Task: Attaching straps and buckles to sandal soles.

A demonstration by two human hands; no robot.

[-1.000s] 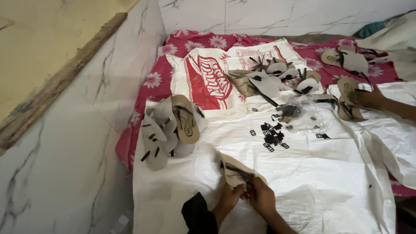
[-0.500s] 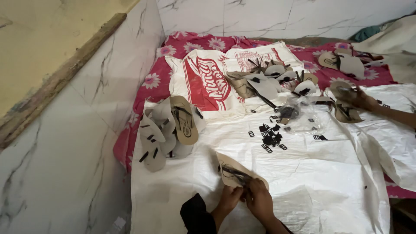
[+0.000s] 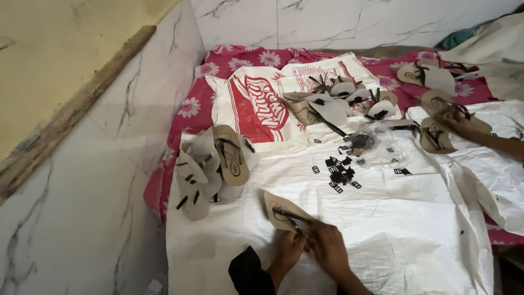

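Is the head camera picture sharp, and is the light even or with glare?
Head view: soft even light, no hard shadows; mild sheen on the white woven plastic sheet; the left hand and right hand on the tan sandal sole look slightly blurred.

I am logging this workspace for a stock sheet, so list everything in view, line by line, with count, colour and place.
sandal sole: one, tan with black straps, under both hands
sole pile: several, tan and grey, left on the sheet
black buckles: a loose cluster, centre
clear bag: one, with dark bits, beyond the buckles
far soles: several, tan and grey, on the printed sack
printed sack: white and red, at the back
white sheet: one, across the middle
floral cloth: red, beneath
co-worker's hand: one, right, on a sole
left hand: on the strap
right hand: on the strap
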